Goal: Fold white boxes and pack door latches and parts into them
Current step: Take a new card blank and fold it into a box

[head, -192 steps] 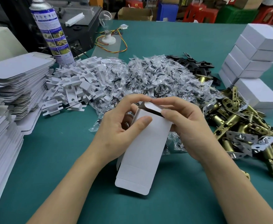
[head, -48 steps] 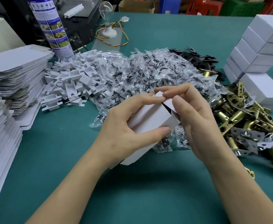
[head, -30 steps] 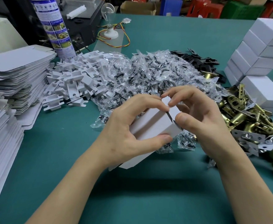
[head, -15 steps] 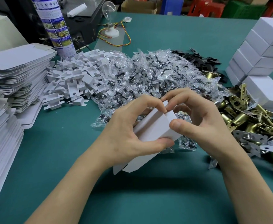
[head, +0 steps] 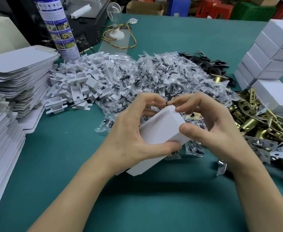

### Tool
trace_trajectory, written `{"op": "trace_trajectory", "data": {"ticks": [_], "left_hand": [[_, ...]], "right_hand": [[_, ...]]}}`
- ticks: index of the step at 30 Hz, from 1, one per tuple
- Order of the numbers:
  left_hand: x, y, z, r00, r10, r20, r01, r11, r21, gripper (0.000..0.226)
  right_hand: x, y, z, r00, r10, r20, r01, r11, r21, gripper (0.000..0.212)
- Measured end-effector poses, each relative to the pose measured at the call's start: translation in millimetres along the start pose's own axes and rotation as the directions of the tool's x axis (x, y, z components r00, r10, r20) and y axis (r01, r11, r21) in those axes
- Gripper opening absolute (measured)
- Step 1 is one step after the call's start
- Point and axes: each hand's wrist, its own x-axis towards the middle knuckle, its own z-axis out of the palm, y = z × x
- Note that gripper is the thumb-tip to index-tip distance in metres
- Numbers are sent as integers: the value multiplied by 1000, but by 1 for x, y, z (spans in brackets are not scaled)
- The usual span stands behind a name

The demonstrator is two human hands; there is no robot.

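Note:
A white cardboard box (head: 160,129) is held tilted above the green table (head: 70,156), its far end folded closed. My left hand (head: 132,136) grips the box body, thumb under it and fingers over the top. My right hand (head: 211,129) pinches the closed end, thumb on the end face and fingertips at its upper corner. The box's near end points down toward me, its flap loose. Brass door latches (head: 254,124) lie heaped to the right. Clear bags of black screws (head: 162,77) fill the middle.
Flat box blanks (head: 15,76) are stacked high at the left. White card inserts (head: 83,84) lie in a pile beside them. Finished white boxes (head: 271,52) are stacked at the right. A spray can (head: 58,27) and a bulb on a base (head: 114,22) stand at the back.
The open far end of the box has been folded shut. My right hand tucked the flap in and now presses the closed end. The box has tilted more sideways.

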Motion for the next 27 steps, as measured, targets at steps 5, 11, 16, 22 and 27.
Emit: {"op": "trace_trajectory", "data": {"ticks": [5, 11, 16, 22, 27], "left_hand": [[1, 0, 1, 997, 78, -15, -76, 994, 79, 67], [2, 0, 5, 988, 120, -96, -108, 988, 114, 63], [4, -3, 1, 990, 67, -121, -53, 991, 120, 59], [8, -14, -4, 977, -81, -199, 64, 994, -91, 18], [10, -18, -2, 963, -206, -176, 154, 950, -272, 13]], "right_hand": [[0, 0, 2, 1000, 25, 13, -25, 1000, 0, 40], [0, 0, 13, 997, 67, 33, -68, 997, 37, 33], [1, -1, 26, 988, 154, -4, -151, 974, 170, 27], [3, -1, 25, 950, 299, -94, -244, 895, 373, 17], [3, -1, 30, 913, 398, -93, -318, 835, 449, 21]]}}
